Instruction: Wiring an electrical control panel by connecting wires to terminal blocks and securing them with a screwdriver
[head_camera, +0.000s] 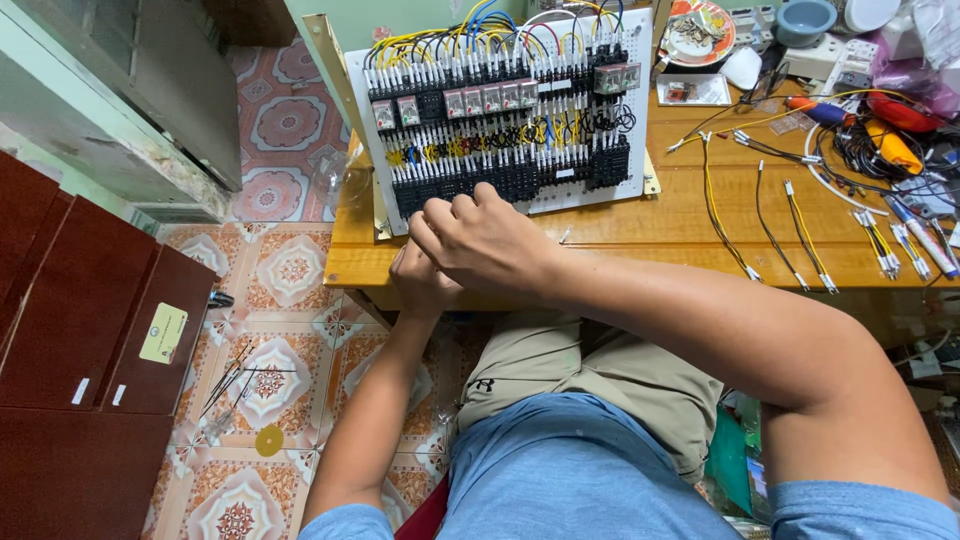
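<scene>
Head view: right hand (478, 243) curled against wiring panel (500, 110), left hand (420, 285) beneath.

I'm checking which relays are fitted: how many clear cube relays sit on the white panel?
8, maybe more hidden by wires. On the panel: two at upper left, four in the middle, two at upper right. Right hand touches the lower terminals.

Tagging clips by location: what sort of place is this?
Probably a home electrical workbench: a white perforated wiring panel with relays, loose yellow and black cut wires on a wooden table, patterned floor tiles.
</scene>
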